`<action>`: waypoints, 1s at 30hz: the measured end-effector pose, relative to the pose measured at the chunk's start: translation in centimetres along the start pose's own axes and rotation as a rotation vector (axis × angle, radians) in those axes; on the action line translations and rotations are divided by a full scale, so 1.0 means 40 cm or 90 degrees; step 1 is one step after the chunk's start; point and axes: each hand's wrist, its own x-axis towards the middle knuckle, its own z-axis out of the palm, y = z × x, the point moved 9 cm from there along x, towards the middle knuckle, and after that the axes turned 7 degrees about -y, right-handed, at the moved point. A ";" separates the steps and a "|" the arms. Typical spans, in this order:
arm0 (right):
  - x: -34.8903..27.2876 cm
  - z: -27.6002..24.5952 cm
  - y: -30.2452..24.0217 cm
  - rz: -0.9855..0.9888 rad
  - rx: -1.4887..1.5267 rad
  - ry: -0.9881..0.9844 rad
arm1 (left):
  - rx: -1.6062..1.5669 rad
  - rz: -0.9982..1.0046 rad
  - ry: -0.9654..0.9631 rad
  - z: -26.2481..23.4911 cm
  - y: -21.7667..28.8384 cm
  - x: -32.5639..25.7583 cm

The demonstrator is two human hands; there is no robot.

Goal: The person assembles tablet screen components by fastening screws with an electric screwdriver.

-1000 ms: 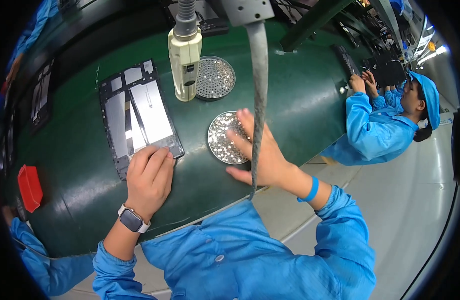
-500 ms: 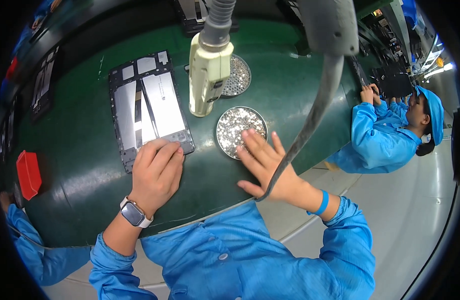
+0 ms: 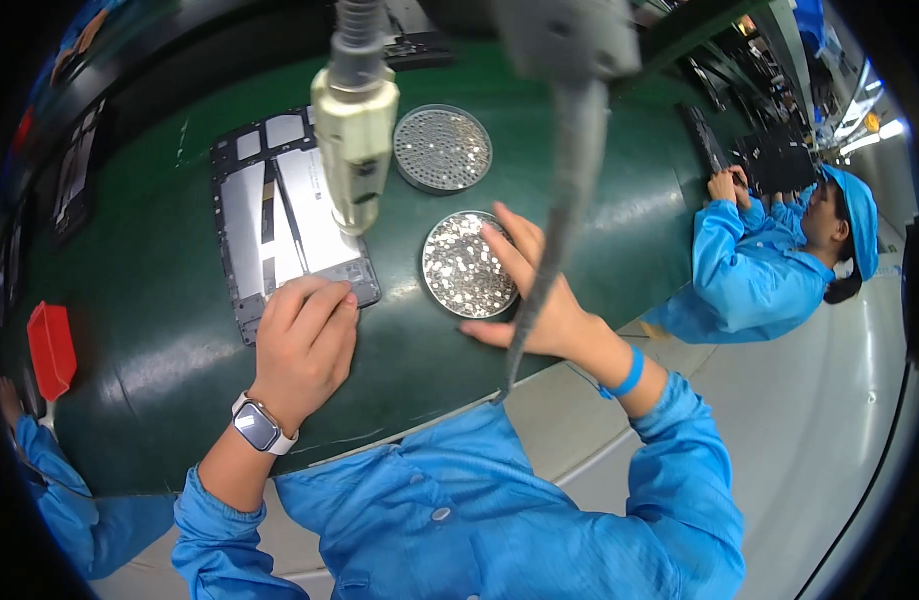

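My left hand (image 3: 304,345) rests on the lower end of an opened tablet (image 3: 364,283), fingers curled and pressed together; anything between them is hidden. A dark slender strip (image 3: 288,215) lies lengthwise over the tablet's silvery plates, running toward that hand. My right hand (image 3: 539,290) is open, its thumb and fingers spread about the right side of a round dish (image 3: 426,283). Small shiny metal pieces (image 3: 467,265) fill the dish. A cream-coloured, gun-shaped tool (image 3: 354,150) hangs over the tablet's right edge, touched by neither hand.
A round perforated tray (image 3: 439,150) with some shiny bits stands beyond the dish. A thick grey cable (image 3: 569,180) hangs before my right hand. A red bin (image 3: 52,350) is at the left. Another person in blue (image 3: 769,255) works at the right; a blue sleeve (image 3: 64,500) shows lower left.
My right hand has shifted from over the metal pieces to the dish's right side, fingers spread around it. The hanging tool and cable sit further left, uncovering the perforated tray. My left hand stays on the tablet.
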 end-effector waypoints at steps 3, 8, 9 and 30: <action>0.031 -0.004 0.031 0.011 -0.041 0.028 | 0.022 -0.008 0.000 -0.002 0.001 -0.008; -0.011 -0.013 0.023 0.084 -0.068 0.003 | 0.012 -0.002 0.001 0.002 0.005 0.004; 0.009 -0.001 0.007 0.070 -0.050 -0.001 | 0.020 -0.007 0.003 0.004 0.005 0.005; -0.074 0.011 -0.033 -0.068 -0.180 -0.192 | -0.012 -0.002 0.024 -0.006 0.000 -0.001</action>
